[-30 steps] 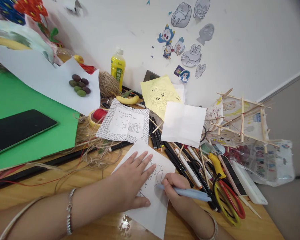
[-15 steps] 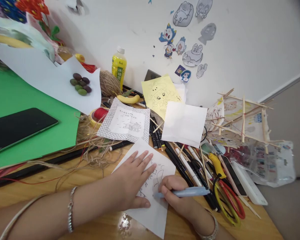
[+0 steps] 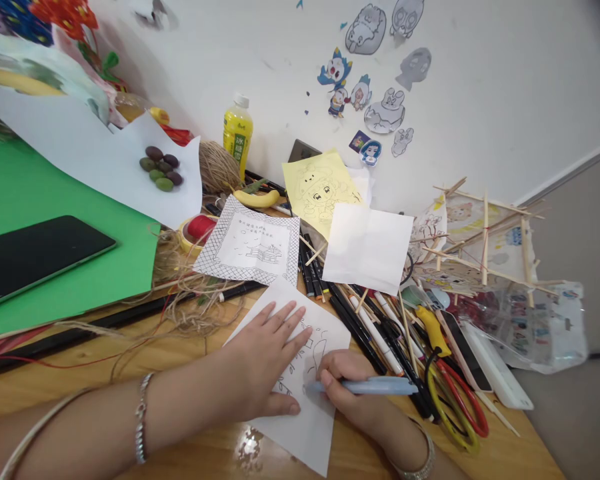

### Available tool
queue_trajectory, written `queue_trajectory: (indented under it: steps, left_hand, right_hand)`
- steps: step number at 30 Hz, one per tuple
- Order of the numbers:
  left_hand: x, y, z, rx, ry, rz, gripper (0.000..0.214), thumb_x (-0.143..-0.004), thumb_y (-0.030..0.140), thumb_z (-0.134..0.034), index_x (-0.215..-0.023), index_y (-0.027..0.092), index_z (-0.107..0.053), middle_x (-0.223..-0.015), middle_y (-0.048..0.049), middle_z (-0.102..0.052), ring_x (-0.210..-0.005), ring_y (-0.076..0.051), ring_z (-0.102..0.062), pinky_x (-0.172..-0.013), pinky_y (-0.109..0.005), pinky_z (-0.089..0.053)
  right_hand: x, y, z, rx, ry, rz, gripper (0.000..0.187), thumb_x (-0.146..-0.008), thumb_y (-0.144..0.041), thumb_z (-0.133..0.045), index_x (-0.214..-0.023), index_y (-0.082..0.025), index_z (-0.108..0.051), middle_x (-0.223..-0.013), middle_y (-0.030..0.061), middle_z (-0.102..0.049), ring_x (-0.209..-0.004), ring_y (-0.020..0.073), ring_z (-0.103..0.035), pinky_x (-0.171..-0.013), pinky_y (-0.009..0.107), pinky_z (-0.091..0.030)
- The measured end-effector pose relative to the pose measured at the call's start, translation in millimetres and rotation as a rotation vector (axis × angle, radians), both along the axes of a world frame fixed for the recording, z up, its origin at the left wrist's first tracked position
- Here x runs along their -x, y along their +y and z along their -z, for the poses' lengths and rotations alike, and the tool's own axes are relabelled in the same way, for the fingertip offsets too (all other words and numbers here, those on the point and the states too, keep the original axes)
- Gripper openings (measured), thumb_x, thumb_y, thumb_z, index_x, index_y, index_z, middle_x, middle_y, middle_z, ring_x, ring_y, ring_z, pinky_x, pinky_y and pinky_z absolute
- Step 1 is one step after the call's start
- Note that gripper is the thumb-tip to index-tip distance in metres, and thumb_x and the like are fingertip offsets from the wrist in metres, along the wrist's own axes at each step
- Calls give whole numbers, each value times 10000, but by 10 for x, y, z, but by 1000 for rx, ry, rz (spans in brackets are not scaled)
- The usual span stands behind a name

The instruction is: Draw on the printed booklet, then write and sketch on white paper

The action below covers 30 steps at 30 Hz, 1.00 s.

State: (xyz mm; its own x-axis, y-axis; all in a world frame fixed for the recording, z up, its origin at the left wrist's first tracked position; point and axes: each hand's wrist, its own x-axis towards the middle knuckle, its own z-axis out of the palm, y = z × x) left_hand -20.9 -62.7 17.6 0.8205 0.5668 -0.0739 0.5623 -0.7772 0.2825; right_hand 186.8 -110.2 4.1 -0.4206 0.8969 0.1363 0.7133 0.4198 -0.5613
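Note:
A white sheet of paper point(image 3: 307, 433) with black line drawings lies on the wooden table. My left hand point(image 3: 265, 353) rests flat on it, fingers spread, covering part of the drawing. In my right hand point(image 3: 347, 387) is a light blue pen point(image 3: 380, 385), its tip on the paper just right of my left thumb. Beyond the sheet lie a bordered drawing of a pavilion point(image 3: 255, 247), a yellow paper point(image 3: 323, 187) with a cartoon figure and a plain white square of paper point(image 3: 367, 247).
Several markers point(image 3: 375, 333) and scissors point(image 3: 455, 400) crowd the right side, near a stick frame point(image 3: 485, 247). On the left are green card point(image 3: 115, 287), a phone point(image 3: 40, 260) and tangled twine point(image 3: 195, 307). A yellow bottle point(image 3: 238, 133) stands by the wall.
The pen tip has shifted very slightly left on the paper, with my right hand moving a little. My left hand stays in place.

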Motion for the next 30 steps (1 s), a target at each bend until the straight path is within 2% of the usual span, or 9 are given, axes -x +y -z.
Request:
queue_trajectory:
  steps: [8,14,19,26,30]
  left_hand:
    - [-16,0,-44,33,67,-16,920,-763,615,-635,-1464,112,-317,-1534,-228,-95,-1416,-414,-96,-1121,-573,-136]
    - [-6,7,36,-6,3,-1,916,-753,639,-625,-1457,129,-337,-1539,-215,-102,-1420,-406,-93,-1122,-577,-122]
    - [-11,4,-4,2,47,-8,918,-763,641,-615,-1462,122,-323,-1530,-224,-102,-1418,-402,-102,-1122,-573,-138]
    - [-25,-22,-83,29,115,-6,917,-784,627,-606,-1478,127,-276,-1525,-234,-62,-1414,-412,-102,-1111,-591,-151]
    - [-25,-9,-52,22,60,-10,917,-770,618,-628,-1466,116,-308,-1523,-231,-72,-1416,-408,-92,-1116,-590,-140]
  right_hand:
    - [6,8,5,-10,13,-48,351,-891,-295,-380,-551,-219,-336,-535,-24,-475,-528,129,-469,-535,261,-371]
    - [19,-5,-16,-30,-22,63,346,-888,-302,-400,-558,-222,-335,-535,-27,-463,-539,133,-453,-535,262,-377]
    - [32,-2,-27,-22,-11,-7,349,-885,-295,-382,-555,-223,-292,-524,-35,-436,-515,124,-443,-519,254,-357]
    - [34,-6,-23,-35,-50,102,322,-862,-280,-384,-558,-229,-291,-527,-25,-441,-521,136,-439,-533,262,-357]
    - [31,-12,-43,-33,-68,37,300,-847,-266,-392,-567,-228,-290,-532,-24,-449,-532,140,-452,-541,265,-357]
